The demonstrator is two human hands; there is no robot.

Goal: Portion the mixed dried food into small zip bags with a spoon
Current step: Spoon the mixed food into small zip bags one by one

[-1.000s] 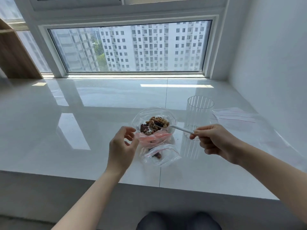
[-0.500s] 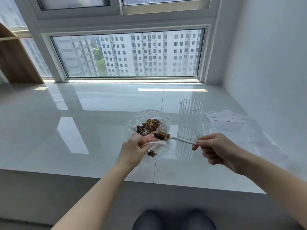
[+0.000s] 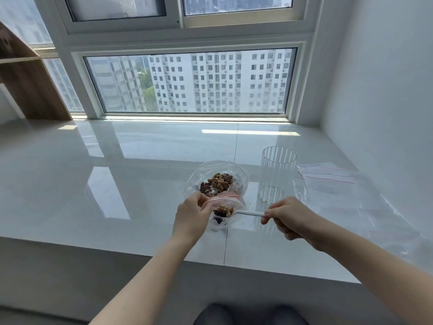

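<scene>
A large clear bag (image 3: 199, 177) lies open on the white sill, with a heap of mixed dried food (image 3: 218, 181) in it. Just in front of it my left hand (image 3: 191, 218) pinches the rim of a small zip bag (image 3: 230, 202) with a red strip and holds its mouth open. My right hand (image 3: 289, 218) grips the handle of a white spoon (image 3: 250, 213). The spoon's bowl, loaded with nuts (image 3: 223, 210), sits in the mouth of the small bag. A few dark pieces (image 3: 219, 220) lie at the bottom of that bag.
A tall ribbed clear glass (image 3: 277, 174) stands right of the big bag, close to my right hand. Several flat zip bags (image 3: 328, 177) lie further right, beside the white wall. The sill's front edge (image 3: 140, 250) runs below my wrists; a wooden shelf (image 3: 25, 85) stands far left.
My right hand carried the loaded spoon from the big bag back into the small bag's mouth. My left hand took hold of the small bag's rim and lifted it open.
</scene>
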